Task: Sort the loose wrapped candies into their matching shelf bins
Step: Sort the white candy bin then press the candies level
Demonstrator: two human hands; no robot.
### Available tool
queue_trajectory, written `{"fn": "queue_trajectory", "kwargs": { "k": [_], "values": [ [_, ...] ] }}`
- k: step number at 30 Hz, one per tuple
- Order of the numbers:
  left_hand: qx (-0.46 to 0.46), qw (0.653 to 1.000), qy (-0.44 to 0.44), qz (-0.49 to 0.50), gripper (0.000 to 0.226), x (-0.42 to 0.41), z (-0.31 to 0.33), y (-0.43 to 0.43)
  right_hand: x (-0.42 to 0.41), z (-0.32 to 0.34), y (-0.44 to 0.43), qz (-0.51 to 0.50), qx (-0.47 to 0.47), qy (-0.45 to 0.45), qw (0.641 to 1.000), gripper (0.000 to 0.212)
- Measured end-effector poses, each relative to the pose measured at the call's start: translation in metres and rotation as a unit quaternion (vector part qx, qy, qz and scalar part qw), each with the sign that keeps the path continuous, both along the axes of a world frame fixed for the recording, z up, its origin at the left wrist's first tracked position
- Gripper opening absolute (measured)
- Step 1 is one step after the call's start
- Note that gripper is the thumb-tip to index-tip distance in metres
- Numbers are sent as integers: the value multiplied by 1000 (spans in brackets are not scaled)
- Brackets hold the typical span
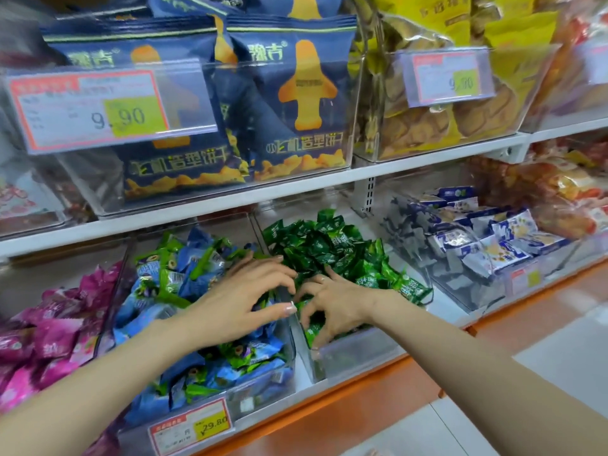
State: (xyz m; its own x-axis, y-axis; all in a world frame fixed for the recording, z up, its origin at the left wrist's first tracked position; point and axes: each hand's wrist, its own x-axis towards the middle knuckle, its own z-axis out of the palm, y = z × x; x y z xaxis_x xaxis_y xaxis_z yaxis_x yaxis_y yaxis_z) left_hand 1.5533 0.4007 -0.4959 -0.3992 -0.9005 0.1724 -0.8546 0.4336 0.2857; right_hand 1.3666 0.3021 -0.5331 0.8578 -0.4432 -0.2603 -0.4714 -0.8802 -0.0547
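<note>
Left arm (98,373) and right arm (493,366) reach in from below to the low shelf (378,399). Left grip (250,291) is loose, with fingers spread. Its tips touch the green candies (329,255) over the wall between two clear bins. Right grip (332,307) curls down into the same green candies at the front of their green bin (358,353). I cannot tell if it holds any. Beside it, the mixed bin (256,403) holds blue candies (154,311) with green ones among them. Pink candies (49,334) lie further left and blue-white packs (493,245) to the right. Blue cookie bags (296,103) sit on the shelf above. Pale floor (559,350) shows at the right.
</note>
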Motion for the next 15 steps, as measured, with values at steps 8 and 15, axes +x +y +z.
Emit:
{"fn": "queue_trajectory", "kwargs": {
  "k": [8,15],
  "values": [
    [-62,997,40,-3,33,4,-16,1,-9,-1,-31,-33,-93,-102,990,46],
    [-70,996,52,-1,35,2,-18,1,-27,7,-36,-120,21,-220,968,51]
  ]
}}
